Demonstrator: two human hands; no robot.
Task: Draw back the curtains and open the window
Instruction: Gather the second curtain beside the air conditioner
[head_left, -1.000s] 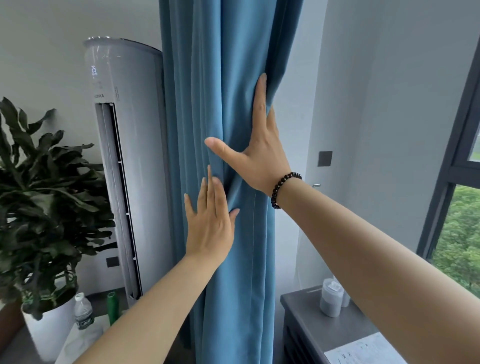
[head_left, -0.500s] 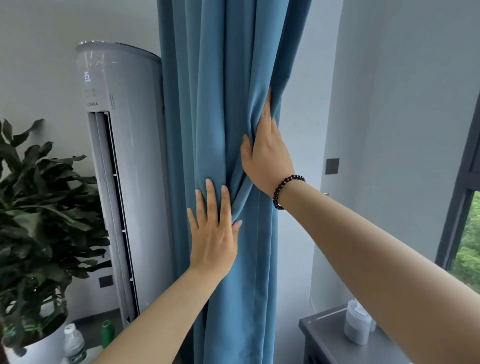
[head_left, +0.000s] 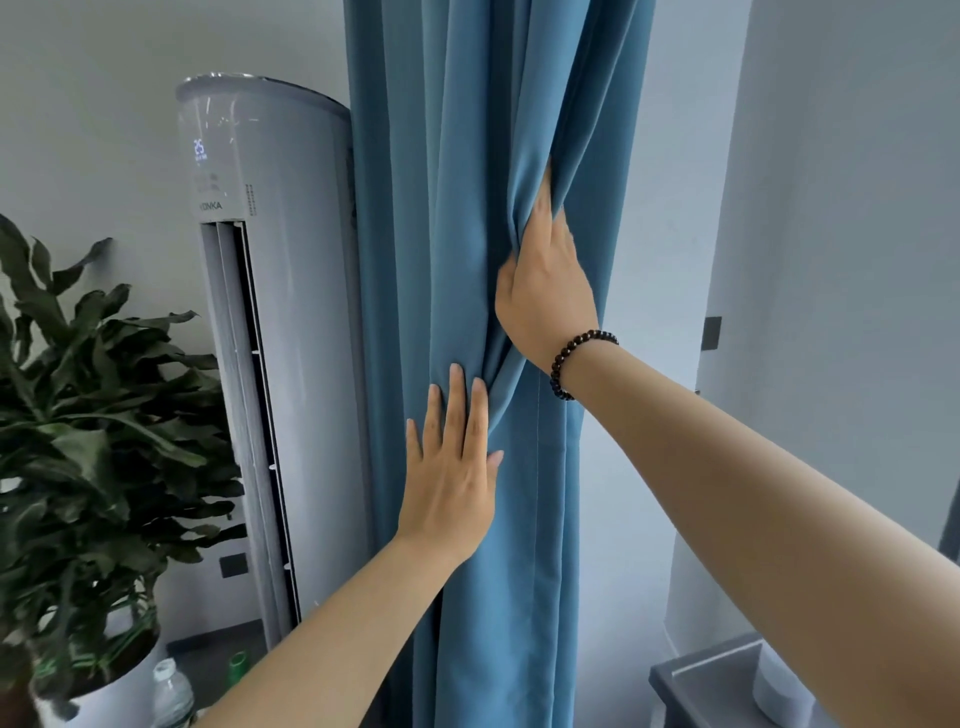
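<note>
curtain (head_left: 467, 260) bunched mid-frame beside AC (head_left: 275, 312) | right hand (head_left: 545, 296) fingers grasp folds | left hand (head_left: 449, 467) flat, pressing | risk: folds spring back on release; window unseen

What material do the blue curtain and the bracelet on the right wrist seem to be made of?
The curtain: likely a thick woven fabric, matte, judging by soft deep folds and a stitched hem. The bracelet: dark round beads with small glints, perhaps polished stone, wood or glass; I cannot tell which.
</note>
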